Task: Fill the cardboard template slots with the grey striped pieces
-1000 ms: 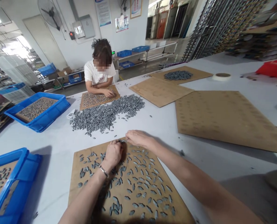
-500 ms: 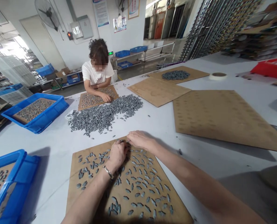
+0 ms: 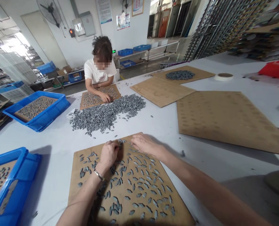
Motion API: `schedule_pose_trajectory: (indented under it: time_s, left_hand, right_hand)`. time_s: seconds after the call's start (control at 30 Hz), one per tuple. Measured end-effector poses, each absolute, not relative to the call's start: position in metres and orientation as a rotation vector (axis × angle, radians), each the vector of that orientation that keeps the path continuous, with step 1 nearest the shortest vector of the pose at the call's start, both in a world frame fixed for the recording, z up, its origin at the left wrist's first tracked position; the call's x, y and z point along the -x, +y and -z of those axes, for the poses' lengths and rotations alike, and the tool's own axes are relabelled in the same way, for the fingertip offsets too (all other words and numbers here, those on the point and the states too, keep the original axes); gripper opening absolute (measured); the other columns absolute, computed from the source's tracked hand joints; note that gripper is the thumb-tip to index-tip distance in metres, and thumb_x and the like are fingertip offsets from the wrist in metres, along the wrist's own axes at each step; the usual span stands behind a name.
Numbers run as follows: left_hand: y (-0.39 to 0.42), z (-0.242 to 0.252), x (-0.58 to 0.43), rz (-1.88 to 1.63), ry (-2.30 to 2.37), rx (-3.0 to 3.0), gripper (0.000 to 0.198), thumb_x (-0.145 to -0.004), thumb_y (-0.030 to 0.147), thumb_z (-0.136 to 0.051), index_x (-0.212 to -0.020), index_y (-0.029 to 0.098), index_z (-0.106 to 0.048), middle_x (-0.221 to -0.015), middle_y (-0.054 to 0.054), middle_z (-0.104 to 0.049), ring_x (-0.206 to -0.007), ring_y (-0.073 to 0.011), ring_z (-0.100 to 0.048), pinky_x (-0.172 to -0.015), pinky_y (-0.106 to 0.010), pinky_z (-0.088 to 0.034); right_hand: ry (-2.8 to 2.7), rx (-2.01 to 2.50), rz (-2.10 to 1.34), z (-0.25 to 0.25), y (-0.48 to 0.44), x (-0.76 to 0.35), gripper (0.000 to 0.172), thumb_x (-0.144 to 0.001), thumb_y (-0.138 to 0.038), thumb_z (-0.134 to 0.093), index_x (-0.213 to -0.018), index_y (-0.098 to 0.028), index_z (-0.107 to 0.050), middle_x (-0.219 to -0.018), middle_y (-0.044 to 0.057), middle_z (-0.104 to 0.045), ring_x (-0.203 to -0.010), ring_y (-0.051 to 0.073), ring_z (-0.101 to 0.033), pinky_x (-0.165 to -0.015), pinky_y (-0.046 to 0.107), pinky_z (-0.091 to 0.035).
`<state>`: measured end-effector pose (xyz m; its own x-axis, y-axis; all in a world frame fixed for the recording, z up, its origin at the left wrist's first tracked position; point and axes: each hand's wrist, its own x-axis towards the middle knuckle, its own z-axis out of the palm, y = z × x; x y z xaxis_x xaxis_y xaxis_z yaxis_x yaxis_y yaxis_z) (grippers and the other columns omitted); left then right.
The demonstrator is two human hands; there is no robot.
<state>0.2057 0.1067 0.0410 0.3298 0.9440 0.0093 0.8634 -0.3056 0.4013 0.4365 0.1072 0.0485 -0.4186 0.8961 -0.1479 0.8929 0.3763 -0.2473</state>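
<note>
We reach forward bare-armed: our left forearm (image 3: pixel 81 197) rises from the bottom edge, our right forearm (image 3: pixel 198 182) slants in from the lower right. Our left hand (image 3: pixel 108 154) and right hand (image 3: pixel 145 145) are near each other but apart, backs upward, fingers curled inward, tips partly hidden.

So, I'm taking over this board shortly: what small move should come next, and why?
Probably use the left hand to ease apart the bunched grey pieces on the board's left side: several touch or overlap there, while those on the right lie mostly apart.
</note>
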Motion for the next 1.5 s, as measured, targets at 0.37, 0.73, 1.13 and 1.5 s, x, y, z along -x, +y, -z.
schedule_pose_trajectory:
  time_s: [0.37,0.73,1.13,1.5]
  left_hand:
    - [0.103,-0.038,-0.209,-0.329,1.603,-2.283,0.018,-0.092,0.009,-0.061,-0.094,0.018,-0.077,-0.1,-0.009,-0.073,-0.101,-0.0229,-0.068,-0.095,-0.033,-0.052]
    - [0.095,-0.029,-0.232,-0.217,1.205,-2.407,0.015,-0.095,0.016,-0.062,-0.095,0.019,-0.077,-0.106,-0.009,-0.072,-0.1,-0.022,-0.068,-0.094,-0.031,-0.053]
    - [0.106,-0.042,-0.249,-0.054,1.331,-2.275,0.014,-0.091,0.016,-0.063,-0.09,0.019,-0.077,-0.092,-0.008,-0.077,-0.087,-0.0227,-0.071,-0.08,-0.029,-0.053]
    - [0.128,-0.058,-0.207,-0.413,1.575,-2.113,0.015,-0.09,0.017,-0.062,-0.086,0.016,-0.076,-0.089,-0.006,-0.077,-0.082,-0.0199,-0.069,-0.079,-0.028,-0.051]
  right_hand:
    - [-2.579,1.82,-0.43,-0.059,0.101,-0.425,0.017,-0.096,-0.02,-0.059,-0.086,-0.016,-0.072,-0.095,0.013,-0.075,-0.087,0.022,-0.069,-0.068,0.029,-0.04]
    - [-2.44,1.769,-0.416,-0.068,0.091,-0.433,0.018,-0.1,-0.019,-0.056,-0.094,-0.018,-0.074,-0.106,0.01,-0.075,-0.097,0.022,-0.067,-0.079,0.029,-0.042]
    - [-2.229,1.958,-0.546,-0.055,0.057,-0.475,0.022,-0.099,-0.021,-0.054,-0.094,-0.022,-0.076,-0.104,0.005,-0.076,-0.093,0.019,-0.069,-0.079,0.027,-0.044]
    - [-2.323,1.882,-0.597,-0.043,0.051,-0.486,0.022,-0.099,-0.022,-0.055,-0.096,-0.024,-0.077,-0.103,0.006,-0.075,-0.095,0.019,-0.069,-0.079,0.026,-0.045]
